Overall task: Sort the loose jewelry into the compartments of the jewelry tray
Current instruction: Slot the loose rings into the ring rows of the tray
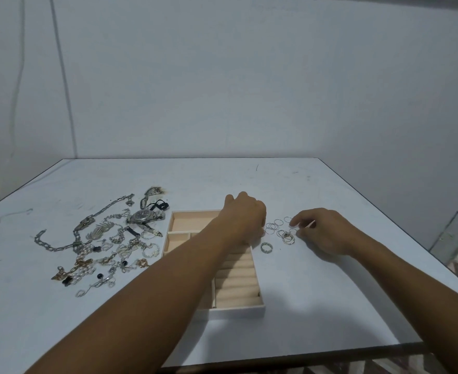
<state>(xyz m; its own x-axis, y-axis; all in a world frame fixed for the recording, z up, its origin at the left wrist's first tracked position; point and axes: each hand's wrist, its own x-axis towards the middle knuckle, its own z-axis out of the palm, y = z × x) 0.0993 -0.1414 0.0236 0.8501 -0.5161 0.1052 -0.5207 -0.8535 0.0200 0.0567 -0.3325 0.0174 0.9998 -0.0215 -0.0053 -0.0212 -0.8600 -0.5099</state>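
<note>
tray: one pale peach, velvet-lined jewelry tray sits mid-table, with ribbed ring rolls along its right side.
left hand: the forearm crosses the tray diagonally; knuckles up over the far right corner, fingertips curled under and hidden, so a grip cannot be told.
right hand: low over the table right of the tray, fingers bent, tips at the thin rings; pinching or only touching, cannot tell.
thin silver wire rings: roughly ten, overlapping, between the hands.
thick silver band ring: one, just beside the tray's right wall.
tangled jewelry pile: left of the tray; one silver wristwatch, one chunky silver link chain.
white scuffed table: one.
</note>
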